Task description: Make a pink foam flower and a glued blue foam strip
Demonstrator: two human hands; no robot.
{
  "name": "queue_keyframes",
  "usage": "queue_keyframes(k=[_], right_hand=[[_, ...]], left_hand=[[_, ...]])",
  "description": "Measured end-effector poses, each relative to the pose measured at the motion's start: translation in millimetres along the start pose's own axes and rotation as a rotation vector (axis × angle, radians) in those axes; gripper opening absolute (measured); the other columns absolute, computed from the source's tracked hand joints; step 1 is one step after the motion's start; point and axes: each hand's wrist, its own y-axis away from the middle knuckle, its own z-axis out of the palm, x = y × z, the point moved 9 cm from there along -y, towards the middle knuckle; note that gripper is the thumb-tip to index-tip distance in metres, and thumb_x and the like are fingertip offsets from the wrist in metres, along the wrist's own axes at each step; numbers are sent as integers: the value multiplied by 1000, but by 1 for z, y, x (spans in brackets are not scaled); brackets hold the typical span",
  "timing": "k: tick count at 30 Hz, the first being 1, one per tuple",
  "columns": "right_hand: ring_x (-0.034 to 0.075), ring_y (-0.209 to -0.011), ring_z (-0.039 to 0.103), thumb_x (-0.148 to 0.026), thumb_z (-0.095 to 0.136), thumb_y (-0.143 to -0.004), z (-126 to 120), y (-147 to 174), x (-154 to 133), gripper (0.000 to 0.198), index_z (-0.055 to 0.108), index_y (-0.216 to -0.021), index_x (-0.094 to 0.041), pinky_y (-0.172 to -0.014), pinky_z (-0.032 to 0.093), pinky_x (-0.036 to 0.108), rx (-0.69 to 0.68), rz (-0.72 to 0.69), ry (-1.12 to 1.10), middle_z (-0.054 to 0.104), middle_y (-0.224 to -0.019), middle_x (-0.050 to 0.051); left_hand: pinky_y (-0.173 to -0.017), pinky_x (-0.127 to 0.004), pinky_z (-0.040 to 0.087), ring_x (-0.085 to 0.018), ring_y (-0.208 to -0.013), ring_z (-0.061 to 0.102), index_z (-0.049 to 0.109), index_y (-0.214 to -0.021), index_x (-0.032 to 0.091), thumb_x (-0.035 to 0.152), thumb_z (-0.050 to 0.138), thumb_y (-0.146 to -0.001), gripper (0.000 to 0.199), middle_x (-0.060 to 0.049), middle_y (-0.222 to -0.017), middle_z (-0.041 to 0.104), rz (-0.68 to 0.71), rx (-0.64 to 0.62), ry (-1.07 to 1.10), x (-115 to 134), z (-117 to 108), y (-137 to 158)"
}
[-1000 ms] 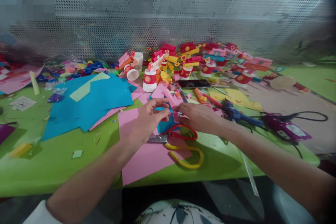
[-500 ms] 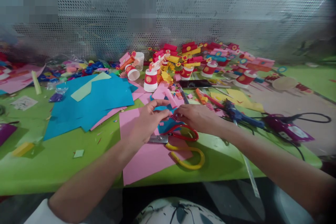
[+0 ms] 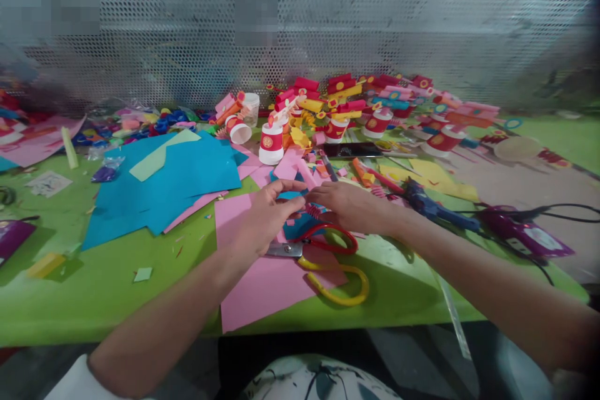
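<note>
My left hand (image 3: 267, 209) and my right hand (image 3: 349, 205) meet at their fingertips over the pink and blue paper. Between them is a small pink accordion-folded paper strip (image 3: 313, 211), partly hidden by the fingers. Thumb and index finger of the left hand pinch at its left end, while the right hand's fingers close over it from the other side. Just below lie scissors (image 3: 335, 265) with one red and one yellow handle, resting on a pink sheet (image 3: 253, 294). A pink paper roll (image 3: 307, 173) lies just beyond the fingertips.
Blue sheets (image 3: 187, 169) lie to the left. Paper cups with red bands (image 3: 270, 144) and coloured paper rolls stand along the back before a perforated metal panel. A blue glue gun (image 3: 435, 207), its cable and a purple box (image 3: 525, 231) lie at right, near a clear stick (image 3: 452, 312).
My right hand has shifted slightly left, its fingers now covering more of the pink strip and touching the left fingertips. The whole view has moved a little.
</note>
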Motion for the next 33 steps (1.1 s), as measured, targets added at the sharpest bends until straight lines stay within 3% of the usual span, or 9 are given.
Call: queue_keyframes(k=[5,10,14,17,20,27,30,33], right_hand=[[28,-95,70,-16,58,-92,2,2,6,35,70,-126,-16,-83,53,40,32,47,-23,73,-105,14],[25,-99,71,-24,56,-96,-16,16,13,35,67,-128,-17,-85,56,38,175,179,-111,75,-111,12],[20,-85,73,-34,64,-90,-33,41,17,42,65,-131,-24,-75,60,34,393,383,-516,77,-103,5],[22,-89,73,-42,71,-86,-32,56,9,45,67,-127,-24,-77,62,36,509,427,-781,77,-105,7],[24,-92,74,-46,74,-84,-26,65,0,45,68,-122,-23,-78,62,37,546,446,-893,77,-104,9],[20,-80,71,-44,77,-84,-24,86,-14,44,68,-123,-26,-60,62,31,749,517,-859,73,-100,6],[18,-76,69,-43,76,-85,-18,92,-18,38,70,-118,-26,-60,61,29,868,589,-906,71,-93,5],[16,-75,68,-38,75,-85,-15,87,-26,29,71,-112,-27,-62,62,29,957,560,-956,69,-96,4]], left_hand=[[-73,-27,54,-11,-70,65,71,-106,20,20,73,-82,24,-2,-86,70,10,-6,-15,0,0,0],[-76,-30,55,-16,-83,68,71,-112,20,23,73,-83,30,-6,-96,73,67,-32,-102,6,5,3],[-80,-31,55,-20,-97,68,70,-115,20,30,79,-80,38,-9,-113,73,221,-109,-206,18,17,10],[-81,-32,56,-20,-92,70,73,-110,20,32,80,-80,33,-8,-106,76,310,-148,-246,25,26,18],[-81,-32,56,-19,-89,71,76,-97,19,30,77,-83,18,-7,-98,77,345,-152,-227,30,30,24],[-79,-28,56,-14,-81,70,76,-93,19,27,85,-75,22,-2,-88,76,192,-192,107,19,28,18],[-79,-25,56,-11,-78,69,76,-94,18,24,87,-73,24,-1,-83,75,104,-243,248,12,31,16],[-78,-25,56,-11,-80,70,75,-93,18,22,88,-72,24,-1,-86,74,3,-281,351,4,35,16]])
